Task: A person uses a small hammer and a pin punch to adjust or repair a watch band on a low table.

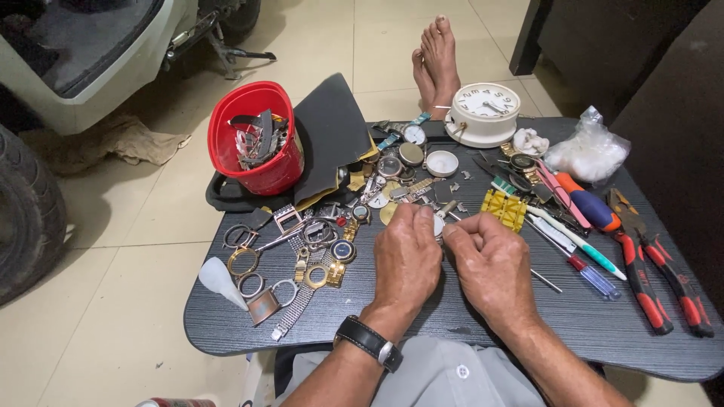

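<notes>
— Both hands meet at the middle of the dark wood-grain tabletop point(603, 332). What do they hold?

— Left hand point(407, 256) pinches a small round silvery watch part point(438, 224) at its fingertips; right hand point(490, 267) closes on the same piece from the right, fingers curled. What exactly the part is, I cannot tell.

— How far along does the work look?

— Judging by the spread, midway: loose metal cases, rings and link bracelets point(302, 260) lie unsorted on the left, and more bits fill the glossy red plastic bucket point(253, 136) far left.

— And the tools?

— Untouched on the right: red-handled pliers point(641, 264), a clear-handled red-capped screwdriver point(592, 275), a yellow ribbed block point(504, 209). A white round alarm clock point(483, 113) stands at the far edge, by a crinkled clear plastic bag point(592, 151).
</notes>
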